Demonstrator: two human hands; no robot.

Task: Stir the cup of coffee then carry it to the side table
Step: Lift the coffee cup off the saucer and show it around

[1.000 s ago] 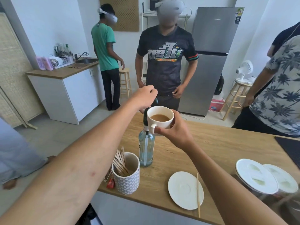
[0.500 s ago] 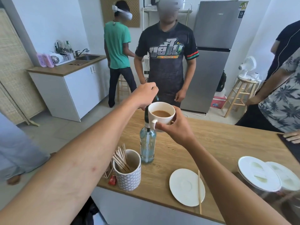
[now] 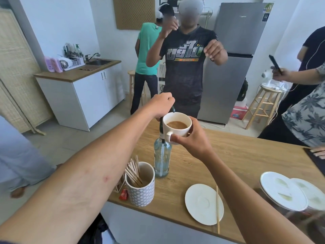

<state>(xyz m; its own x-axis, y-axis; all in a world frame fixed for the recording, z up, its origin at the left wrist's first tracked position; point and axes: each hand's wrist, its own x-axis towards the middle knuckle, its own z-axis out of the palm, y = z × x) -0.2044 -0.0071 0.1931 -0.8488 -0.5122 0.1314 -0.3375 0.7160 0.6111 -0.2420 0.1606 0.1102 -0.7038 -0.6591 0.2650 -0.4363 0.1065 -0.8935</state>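
Both arms of the onlooker in the black shirt have risen. Right hand grips the coffee cup above the desk; at nine o'clock, left hand pinches a dark pump top. Shirt lettering unreadable.

Single head-worn view, facing forward-down over wooden counter, close range.

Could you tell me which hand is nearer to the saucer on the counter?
Right. The right hand holds the cup above the counter, closer to the saucer; the left hand is farther back, over the bottle.
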